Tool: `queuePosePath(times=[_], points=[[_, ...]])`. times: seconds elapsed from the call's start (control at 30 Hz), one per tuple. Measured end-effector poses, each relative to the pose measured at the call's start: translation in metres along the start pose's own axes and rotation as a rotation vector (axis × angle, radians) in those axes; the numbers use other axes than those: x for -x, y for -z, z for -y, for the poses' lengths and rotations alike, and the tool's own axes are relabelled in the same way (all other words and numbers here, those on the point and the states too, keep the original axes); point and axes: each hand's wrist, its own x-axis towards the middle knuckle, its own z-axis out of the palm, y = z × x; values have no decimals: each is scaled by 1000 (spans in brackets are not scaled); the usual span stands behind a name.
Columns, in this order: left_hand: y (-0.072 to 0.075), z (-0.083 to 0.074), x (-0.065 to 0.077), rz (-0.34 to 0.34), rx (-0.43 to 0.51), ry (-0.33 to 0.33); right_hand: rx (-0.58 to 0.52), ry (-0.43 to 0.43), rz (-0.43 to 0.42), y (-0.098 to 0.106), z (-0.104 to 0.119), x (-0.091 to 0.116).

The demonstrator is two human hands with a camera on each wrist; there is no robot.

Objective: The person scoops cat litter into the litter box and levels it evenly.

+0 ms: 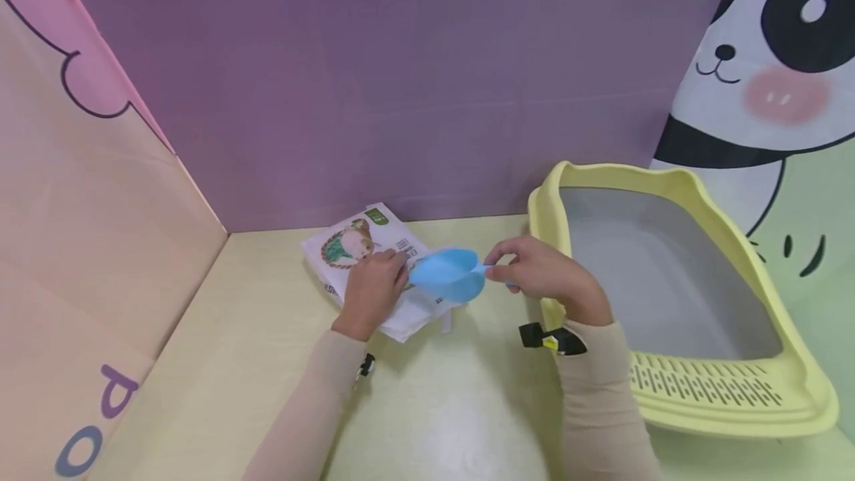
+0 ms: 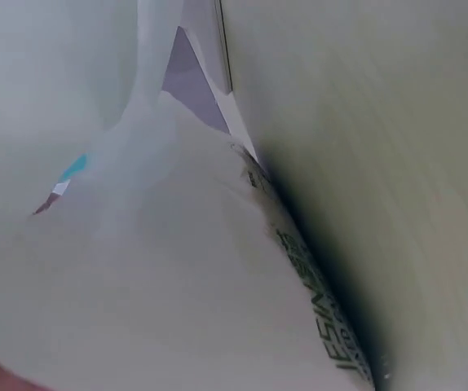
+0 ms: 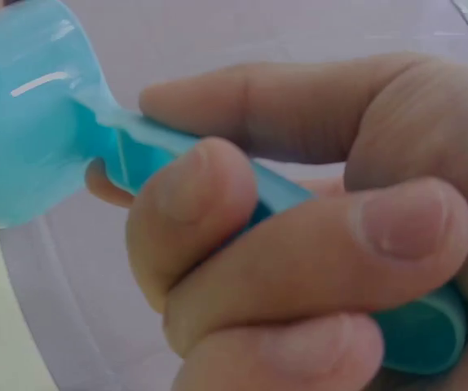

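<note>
A blue scoop (image 1: pixel 446 275) is held level, its long axis running left to right: the right hand (image 1: pixel 539 273) has its fingers curled round the handle, and the bowl points left over a white bag (image 1: pixel 413 313), just beside the left hand (image 1: pixel 371 292). That hand is on the bag; whether it grips cannot be told. A yellow tray (image 1: pixel 735 419) sits right on the pale counter (image 1: pixel 434 407), before a purple wall (image 1: pixel 427 80).
</note>
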Motion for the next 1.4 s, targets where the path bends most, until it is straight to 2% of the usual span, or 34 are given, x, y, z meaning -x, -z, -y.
queuePosePath(times=[0.17,0.27,0.4,0.57,0.77,0.93,1.1,1.27,1.4], points=[[4,0,1,-1,-18,-49,-85,-56,1,-8,-4,-8],[6,-1,1,-8,-44,-78,-89,-68,0,-12,-3,-9],[8,-2,0,-30,-69,-104,-10,-69,6,-17,0,-11],[9,-3,-2,-110,-88,-151,85,-69,29,-22,5,-12],[9,-1,-2,-165,-91,-181,129,-68,-5,-28,12,-14],[11,-2,-2,-188,-78,-185,142,-48,-53,-39,22,-20],[12,-1,-2,-203,-73,-199,186,-75,-62,-50,30,-26],[12,1,-2,-227,-68,-216,239,-96,-31,-43,27,-20],[13,1,-3,-223,-67,-219,232,-101,6,-31,21,-13]])
